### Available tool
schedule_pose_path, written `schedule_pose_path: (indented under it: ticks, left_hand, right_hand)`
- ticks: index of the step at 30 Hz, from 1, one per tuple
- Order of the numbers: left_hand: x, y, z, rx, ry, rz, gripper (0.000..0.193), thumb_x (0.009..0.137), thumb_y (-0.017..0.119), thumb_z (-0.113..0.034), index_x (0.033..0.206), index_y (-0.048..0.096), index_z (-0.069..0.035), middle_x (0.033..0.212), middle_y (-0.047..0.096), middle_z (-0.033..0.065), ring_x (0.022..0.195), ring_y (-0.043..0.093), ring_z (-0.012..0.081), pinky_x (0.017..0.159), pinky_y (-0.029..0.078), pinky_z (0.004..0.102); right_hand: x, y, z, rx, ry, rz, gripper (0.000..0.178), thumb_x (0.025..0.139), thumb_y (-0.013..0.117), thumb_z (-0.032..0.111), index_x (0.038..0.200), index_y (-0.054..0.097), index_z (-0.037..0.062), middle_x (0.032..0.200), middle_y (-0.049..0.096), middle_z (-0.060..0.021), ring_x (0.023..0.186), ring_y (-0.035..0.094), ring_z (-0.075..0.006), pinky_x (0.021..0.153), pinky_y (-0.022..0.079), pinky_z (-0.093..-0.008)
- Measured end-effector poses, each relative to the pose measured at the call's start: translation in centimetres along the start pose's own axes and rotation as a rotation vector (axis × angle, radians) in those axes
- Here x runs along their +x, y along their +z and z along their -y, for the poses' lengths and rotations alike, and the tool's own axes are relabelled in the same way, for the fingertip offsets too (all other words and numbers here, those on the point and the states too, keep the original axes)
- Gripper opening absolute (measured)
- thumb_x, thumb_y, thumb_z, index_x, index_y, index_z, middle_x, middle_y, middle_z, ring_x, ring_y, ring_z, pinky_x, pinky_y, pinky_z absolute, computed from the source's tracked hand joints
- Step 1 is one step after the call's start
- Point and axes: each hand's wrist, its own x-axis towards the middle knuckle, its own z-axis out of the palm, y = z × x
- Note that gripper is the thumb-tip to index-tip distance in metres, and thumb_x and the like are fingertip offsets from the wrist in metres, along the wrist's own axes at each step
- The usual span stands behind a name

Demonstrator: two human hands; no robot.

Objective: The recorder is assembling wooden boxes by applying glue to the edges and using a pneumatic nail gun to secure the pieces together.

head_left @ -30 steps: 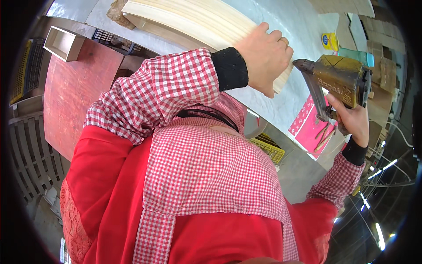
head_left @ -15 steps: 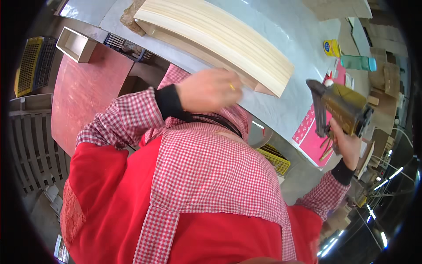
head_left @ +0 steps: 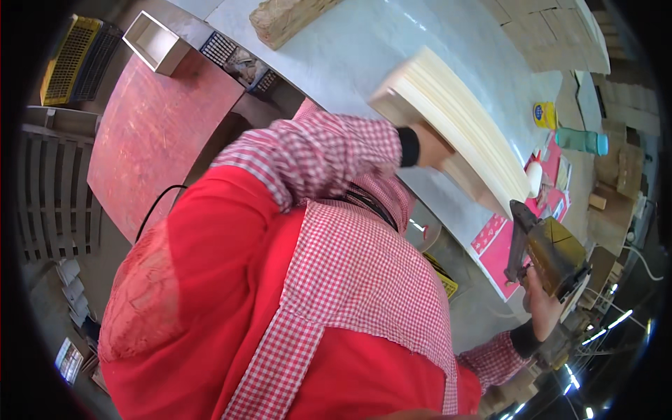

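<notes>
A pale wooden box (head_left: 465, 119) stands over the grey-white tabletop, its open side facing me. My left hand (head_left: 435, 148) reaches into that open side and grips the box; its fingers are hidden within. My right hand (head_left: 540, 299) is wrapped round the handle of a dark, brownish nail gun (head_left: 556, 252). The gun's nose lies at the box's near right end; whether they touch I cannot tell.
A brown paper-wrapped bundle (head_left: 283, 19) lies at the table's far left. To the right are a yellow tub (head_left: 544, 115), a teal bottle (head_left: 581, 141) and a pink sheet (head_left: 493, 245). A small wooden tray (head_left: 155, 43) rests on a reddish board (head_left: 154, 133) at left.
My left hand has moved right and into the box. The box has shifted right and turned, its right end now beside the nail gun. The right hand with the gun has come lower.
</notes>
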Motion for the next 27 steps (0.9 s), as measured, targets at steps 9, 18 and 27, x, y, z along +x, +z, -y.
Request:
schedule_pose_path:
  ticks: [9, 18, 27]
  left_hand:
    - [-11.0, -9.5, -1.0, -0.791, 0.231, 0.061, 0.038, 0.073, 0.081, -0.017, 0.105, 0.065, -0.003, 0.098, 0.065, 0.012, 0.08, 0.062, 0.029, 0.073, 0.051, 0.0419]
    - [-8.0, -10.6, 6.2, -0.486, 0.086, -0.443, 0.096, 0.065, 0.089, -0.035, 0.145, 0.043, -0.01, 0.13, 0.053, 0.01, 0.104, 0.051, 0.0245, 0.099, 0.044, 0.0397]
    - [-6.3, -9.9, 7.1, -0.592, 0.102, -0.386, 0.103, 0.058, 0.09, -0.043, 0.144, 0.044, -0.009, 0.131, 0.054, 0.0111, 0.113, 0.051, 0.0272, 0.104, 0.042, 0.0408]
  right_hand:
    - [1.4, -0.6, 0.4, -0.063, -0.123, -0.048, 0.058, 0.078, 0.086, 0.013, 0.123, 0.056, -0.0055, 0.115, 0.066, -0.0118, 0.101, 0.063, -0.0194, 0.089, 0.05, -0.0324]
    - [5.9, 0.6, 6.4, -0.265, -0.409, 0.073, 0.057, 0.079, 0.084, 0.012, 0.127, 0.056, -0.0033, 0.119, 0.065, -0.0104, 0.102, 0.064, -0.0187, 0.087, 0.052, -0.0314]
    - [7.8, 3.1, 14.1, -0.292, -0.32, 0.215, 0.059, 0.073, 0.089, 0.012, 0.121, 0.058, -0.003, 0.111, 0.068, -0.0119, 0.098, 0.065, -0.0202, 0.088, 0.051, -0.0336]
